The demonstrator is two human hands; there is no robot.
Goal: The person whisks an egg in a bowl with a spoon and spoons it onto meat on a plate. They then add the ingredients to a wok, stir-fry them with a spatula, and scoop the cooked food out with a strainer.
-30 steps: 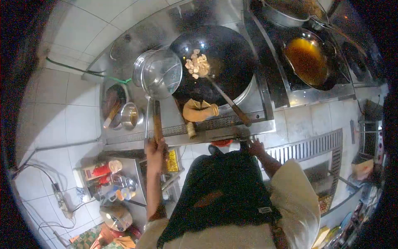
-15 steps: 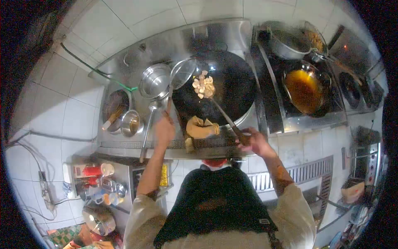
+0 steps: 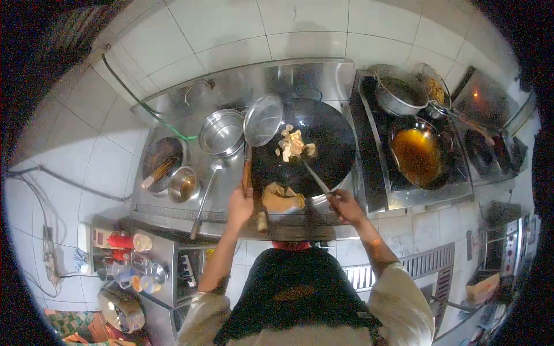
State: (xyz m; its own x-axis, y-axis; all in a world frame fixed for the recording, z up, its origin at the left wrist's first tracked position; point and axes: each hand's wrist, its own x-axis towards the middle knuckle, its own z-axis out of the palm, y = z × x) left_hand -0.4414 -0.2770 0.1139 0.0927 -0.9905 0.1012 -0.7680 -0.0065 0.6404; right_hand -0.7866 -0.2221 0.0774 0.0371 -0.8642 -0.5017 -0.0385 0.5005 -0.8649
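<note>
My left hand is closed around the wooden handle of a round mesh strainer, whose basket hangs over the left side of a big black wok. In my right hand is the handle of a wok ladle with its head down in the wok. Pale chunks of food lie around the ladle's head, which they partly cover. A folded tan cloth rests on the wok's near rim, between my hands.
Left of the wok stand a steel pot, a long-handled ladle, a small steel bowl and a pan with a brush. To the right are a wok of brown liquid, a large pot and a strainer of food.
The strainer has moved right, further over the wok. My right hand and the ladle have shifted slightly left, and the food chunks are rearranged. The whole view has tilted upward.
</note>
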